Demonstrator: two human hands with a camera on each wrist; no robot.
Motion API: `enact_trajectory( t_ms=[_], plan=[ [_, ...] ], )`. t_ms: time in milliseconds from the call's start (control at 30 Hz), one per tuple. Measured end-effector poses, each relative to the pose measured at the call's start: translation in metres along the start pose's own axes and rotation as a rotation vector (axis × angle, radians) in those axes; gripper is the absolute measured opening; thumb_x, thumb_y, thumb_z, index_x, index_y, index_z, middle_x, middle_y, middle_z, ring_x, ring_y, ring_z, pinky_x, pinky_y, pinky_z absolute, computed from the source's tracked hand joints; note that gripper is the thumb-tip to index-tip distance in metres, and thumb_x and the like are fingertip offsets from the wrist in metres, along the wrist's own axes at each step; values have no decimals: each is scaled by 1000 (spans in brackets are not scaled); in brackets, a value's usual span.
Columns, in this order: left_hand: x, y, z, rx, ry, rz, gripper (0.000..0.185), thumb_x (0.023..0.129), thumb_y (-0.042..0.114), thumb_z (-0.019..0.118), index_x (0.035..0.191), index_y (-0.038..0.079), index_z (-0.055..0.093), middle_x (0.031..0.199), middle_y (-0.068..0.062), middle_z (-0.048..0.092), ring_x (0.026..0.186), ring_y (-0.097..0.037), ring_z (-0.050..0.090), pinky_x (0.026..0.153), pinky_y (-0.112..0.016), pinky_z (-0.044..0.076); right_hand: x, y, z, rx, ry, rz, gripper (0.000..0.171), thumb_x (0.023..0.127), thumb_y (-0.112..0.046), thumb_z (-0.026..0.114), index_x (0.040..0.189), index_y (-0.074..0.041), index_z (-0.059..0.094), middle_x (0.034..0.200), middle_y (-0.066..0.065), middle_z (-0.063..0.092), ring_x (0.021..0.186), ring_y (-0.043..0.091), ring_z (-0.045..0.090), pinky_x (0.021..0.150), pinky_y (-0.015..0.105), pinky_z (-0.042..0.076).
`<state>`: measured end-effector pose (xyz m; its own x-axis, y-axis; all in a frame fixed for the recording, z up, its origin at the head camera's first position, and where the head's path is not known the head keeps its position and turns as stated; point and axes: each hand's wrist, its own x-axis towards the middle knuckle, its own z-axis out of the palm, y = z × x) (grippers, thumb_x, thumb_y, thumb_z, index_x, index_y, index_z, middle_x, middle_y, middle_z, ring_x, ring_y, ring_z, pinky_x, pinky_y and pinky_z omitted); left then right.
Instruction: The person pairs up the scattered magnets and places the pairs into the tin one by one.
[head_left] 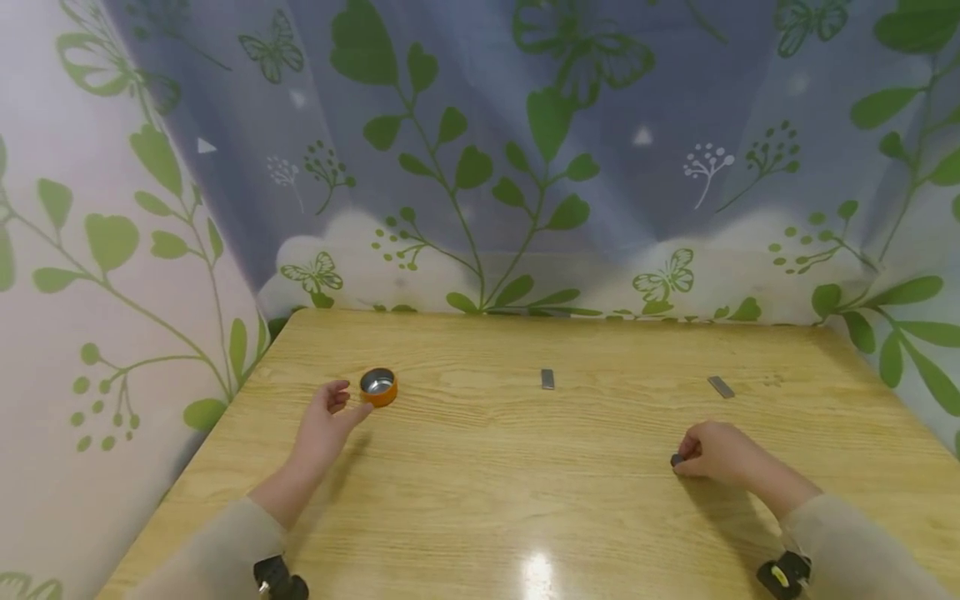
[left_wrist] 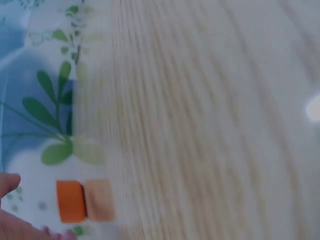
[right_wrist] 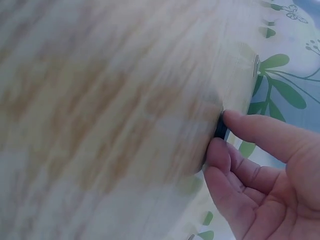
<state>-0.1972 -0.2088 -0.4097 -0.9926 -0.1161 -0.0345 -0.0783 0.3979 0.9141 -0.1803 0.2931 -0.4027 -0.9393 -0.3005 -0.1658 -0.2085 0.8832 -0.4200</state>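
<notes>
A small round orange bowl (head_left: pixel 378 387) with a silver metal inside stands on the left of the table. Just left of it hovers my left hand (head_left: pixel 330 417), fingers relaxed and thumb reaching toward the bowl's near side. In the left wrist view a gap separates the hand (left_wrist: pixel 20 227) from the orange wall of the bowl (left_wrist: pixel 71 201). On the right, my right hand (head_left: pixel 716 454) pinches a small black piece (head_left: pixel 677 460) between thumb and fingertips, close to the tabletop. Only a dark edge of that piece (right_wrist: pixel 221 129) shows between the fingers in the right wrist view.
Two small flat grey rectangles lie farther back on the wooden table (head_left: pixel 480 467): one near the middle (head_left: pixel 547 379), one beyond the right hand (head_left: pixel 721 387). A leaf-patterned curtain (head_left: pixel 480 167) hangs behind the table's back edge and along both sides.
</notes>
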Motion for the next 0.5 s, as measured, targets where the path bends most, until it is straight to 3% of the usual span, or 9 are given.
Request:
enact_trajectory(
  t_ms=[100,200,367,500],
  plan=[
    [7,-6,-5,-2,-55,-92,78,90,18,62,144,-7,12,138,-34,26,129,-45,26,104,-50,27,-1,0,2,3,8,-4,18,77,-12,75,80,0,62,74,0,59,68,14,54,62,33,46],
    [19,-11,-5,42,-118,-131,88,89,22,64,146,-5,3,142,-35,21,132,-45,23,104,-52,26,-2,1,3,4,12,-10,17,78,-11,74,81,0,61,75,1,59,69,16,55,62,34,47],
    [43,-13,0,116,-192,-103,93,86,24,69,147,-3,4,142,-34,22,131,-44,25,104,-51,28,-3,2,3,-10,25,-16,15,78,-9,73,82,-1,61,77,1,60,70,17,57,63,35,47],
    [52,-12,0,189,-205,-65,87,85,21,69,146,-3,13,138,-34,29,127,-43,32,102,-51,30,-3,1,3,-7,29,-20,15,79,-9,73,83,0,61,77,1,60,71,16,56,63,35,47]
  ],
)
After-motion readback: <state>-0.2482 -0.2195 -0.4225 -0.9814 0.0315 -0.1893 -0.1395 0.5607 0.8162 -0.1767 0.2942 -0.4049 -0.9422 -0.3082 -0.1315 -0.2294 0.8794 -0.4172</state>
